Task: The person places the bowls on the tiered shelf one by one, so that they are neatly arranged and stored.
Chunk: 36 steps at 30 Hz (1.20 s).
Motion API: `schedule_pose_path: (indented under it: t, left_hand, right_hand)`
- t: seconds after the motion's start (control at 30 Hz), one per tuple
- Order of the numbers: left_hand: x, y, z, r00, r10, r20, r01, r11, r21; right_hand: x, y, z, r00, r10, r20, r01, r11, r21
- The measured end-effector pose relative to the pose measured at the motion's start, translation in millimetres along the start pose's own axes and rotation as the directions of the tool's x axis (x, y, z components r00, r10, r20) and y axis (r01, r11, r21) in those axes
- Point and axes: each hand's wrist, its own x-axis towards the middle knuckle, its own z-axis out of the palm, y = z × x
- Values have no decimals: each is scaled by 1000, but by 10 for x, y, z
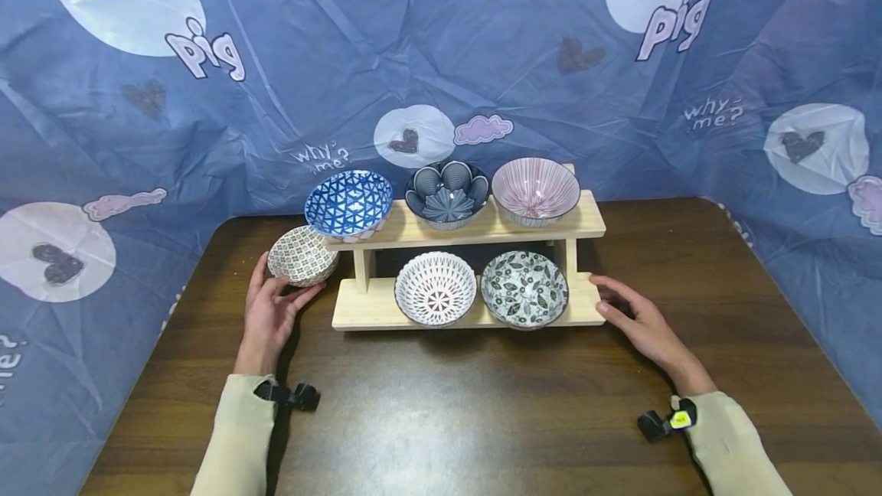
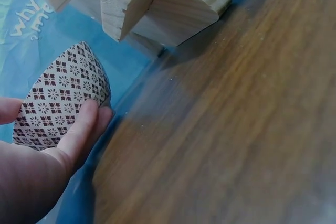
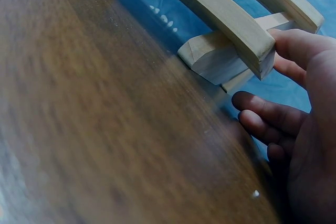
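Note:
In the head view my left hand (image 1: 269,316) holds a small bowl (image 1: 303,256) with a dark floral lattice pattern, left of a two-tier wooden stand (image 1: 372,305). The left wrist view shows the fingers (image 2: 84,124) against the outside of this patterned bowl (image 2: 63,93). It is tilted; whether it touches the table cannot be told. My right hand (image 1: 641,320) touches the right end of the lower shelf. Up close, thumb and a finger meet the wooden board's end (image 3: 257,51), while the other fingers hang loosely curled below.
A blue triangle-patterned bowl (image 1: 349,205), a dark blue bowl (image 1: 448,201) and a pink-striped bowl (image 1: 536,190) sit on the upper shelf. Below are a white bowl with dark dashes (image 1: 436,289) and a leaf-patterned bowl (image 1: 525,289). Blue printed cloth (image 1: 413,37) hangs behind the brown table (image 1: 441,419).

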Motion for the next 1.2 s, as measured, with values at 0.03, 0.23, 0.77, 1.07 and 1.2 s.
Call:
schedule_pose_path:
  t: [0.03, 0.23, 0.77, 1.07, 1.2]
  left_hand:
    - [-18, 7, -11, 1000, 1, 10, -1, 1000, -7]
    - [-110, 61, -73, 999, 5, 43, -3, 999, -47]
    - [-314, 166, -122, 996, 59, 66, -53, 995, -80]
    - [-425, 209, -168, 990, 83, 110, -72, 992, -99]
    - [-483, 242, -177, 988, 90, 128, -77, 991, -106]
  right_hand:
    - [-1, -1, 3, 1000, -3, -3, 3, 1000, 1]
    - [1, 3, 15, 1000, -22, -16, 22, 1000, -2]
    - [3, 17, 17, 999, -30, -20, 30, 1000, -2]
    - [-1, 7, 19, 999, -27, -17, 28, 1000, 6]
    - [2, -6, 11, 999, -30, -16, 30, 1000, -3]
